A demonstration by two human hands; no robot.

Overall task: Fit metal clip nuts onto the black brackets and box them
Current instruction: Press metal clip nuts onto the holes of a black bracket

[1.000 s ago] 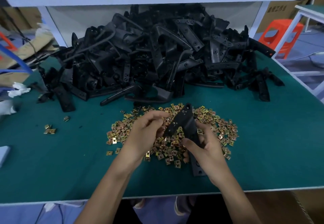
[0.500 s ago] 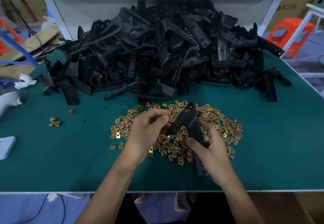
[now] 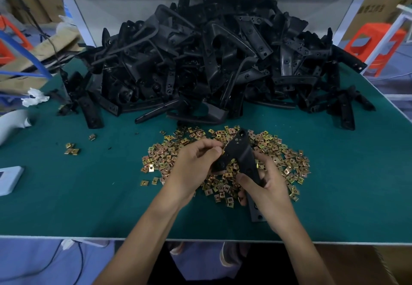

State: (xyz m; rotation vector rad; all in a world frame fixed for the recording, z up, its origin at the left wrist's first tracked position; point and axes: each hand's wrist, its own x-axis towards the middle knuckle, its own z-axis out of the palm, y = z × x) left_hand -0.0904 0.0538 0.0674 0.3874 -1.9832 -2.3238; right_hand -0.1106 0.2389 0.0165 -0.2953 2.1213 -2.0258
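Tall heap of black plastic brackets (image 3: 214, 62) blocking the table's far half, spread of brass-coloured metal clip nuts (image 3: 225, 162) mid-table, open green mat (image 3: 356, 184) at both near sides.

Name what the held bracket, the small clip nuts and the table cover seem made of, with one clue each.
Held bracket: probably moulded plastic, matte black, dull sheen. Clip nuts: metal, yellow-gold plated look, glinting edges. Table cover: green mat, perhaps rubber or felt; flat, unshiny.

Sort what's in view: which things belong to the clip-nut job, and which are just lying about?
Job: held bracket, left hand, right hand, clip nut heap, bracket pile.
Lying about: crumpled tissue, white device, orange stool, cardboard box.
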